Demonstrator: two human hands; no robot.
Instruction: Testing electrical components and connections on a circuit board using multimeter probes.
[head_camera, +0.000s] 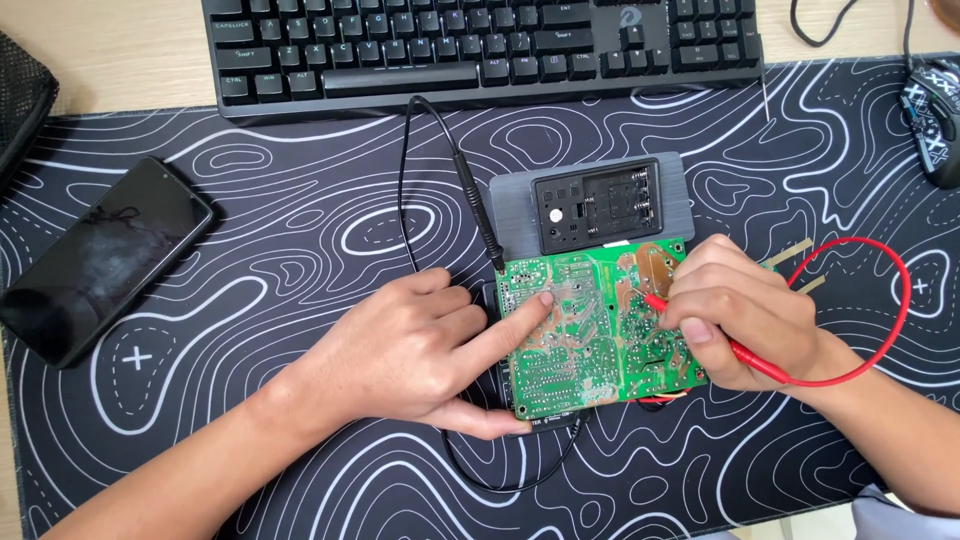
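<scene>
A green circuit board (590, 345) lies solder side up on the black patterned desk mat (300, 250). My left hand (410, 350) steadies the board's left edge, index finger pressed on its surface and thumb under the lower edge. My right hand (740, 320) grips a red test probe (700, 335) like a pen, its tip touching the board's right part. The red lead (895, 310) loops away to the right. A black test probe (480, 215) lies with its tip at the board's upper left corner.
A grey device (600, 205) with an open battery bay lies face down just behind the board. A black keyboard (480, 45) spans the back, a dark phone (100, 260) lies at the left, and a mouse (935, 120) sits at the far right.
</scene>
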